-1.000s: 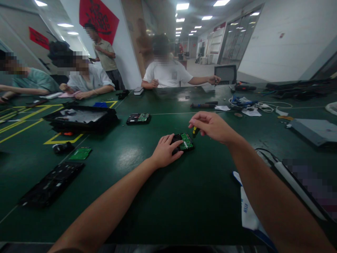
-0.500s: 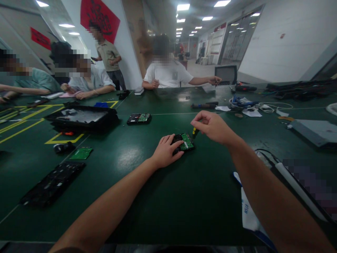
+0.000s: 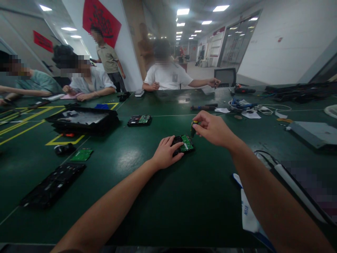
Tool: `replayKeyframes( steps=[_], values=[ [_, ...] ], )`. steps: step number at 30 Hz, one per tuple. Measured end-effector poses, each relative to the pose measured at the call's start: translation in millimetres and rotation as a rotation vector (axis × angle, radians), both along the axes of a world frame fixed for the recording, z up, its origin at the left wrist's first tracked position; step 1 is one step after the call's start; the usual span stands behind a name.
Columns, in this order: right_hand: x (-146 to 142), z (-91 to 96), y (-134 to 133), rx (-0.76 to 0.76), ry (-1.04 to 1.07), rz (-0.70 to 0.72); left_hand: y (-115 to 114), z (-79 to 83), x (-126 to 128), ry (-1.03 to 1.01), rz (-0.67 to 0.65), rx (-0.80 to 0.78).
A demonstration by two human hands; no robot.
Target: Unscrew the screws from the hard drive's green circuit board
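- We read little: the red banner [image 3: 101, 20] on the pillar bears black characters too blurred to make out; the white cloth [image 3: 247, 214] by the right forearm carries blue letters we cannot decipher.
- The left hand [image 3: 166, 155] lies flat, fingers spread, on the hard drive [image 3: 185, 143], whose green circuit board faces up near the table's middle.
- The right hand [image 3: 213, 128] pinches a screwdriver [image 3: 193, 128] with a yellow-and-black handle, upright at the drive's far right corner.
- The table [image 3: 184, 196] is dark green, with yellow tape lines [image 3: 23, 128] at left; a second drive [image 3: 139, 120] lies farther off.
- Around us: a long hall, white walls [image 3: 276, 52], ceiling lights [image 3: 182, 11]; other people [image 3: 168, 75] sit at the far edge.
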State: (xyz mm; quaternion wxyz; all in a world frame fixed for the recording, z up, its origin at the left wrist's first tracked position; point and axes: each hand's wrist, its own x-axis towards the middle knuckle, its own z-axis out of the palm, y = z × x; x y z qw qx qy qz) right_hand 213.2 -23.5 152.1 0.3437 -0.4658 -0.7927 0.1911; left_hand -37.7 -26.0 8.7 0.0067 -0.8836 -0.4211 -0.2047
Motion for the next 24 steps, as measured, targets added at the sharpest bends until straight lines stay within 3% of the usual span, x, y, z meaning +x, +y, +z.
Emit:
replayKeyframes(
  steps=[8, 12, 18, 24],
  values=[
    [-6.2, -12.0, 11.1, 0.226, -0.105, -0.071, 0.9, -1.3, -0.5, -0.006, 0.005, -0.009],
    [-11.2, -18.5, 11.9, 0.21, -0.033, -0.099, 0.5, -0.9, -0.4, -0.008, 0.008, -0.008],
    [-12.8, -17.0, 8.1, 0.291, -0.123, -0.046, -0.5, 0.2, 0.0, -0.008, 0.008, -0.006],
    [-11.6, -15.9, 7.6, 0.197, -0.095, -0.045, -0.6, 0.2, 0.5, -0.016, 0.009, -0.007]
  ],
)
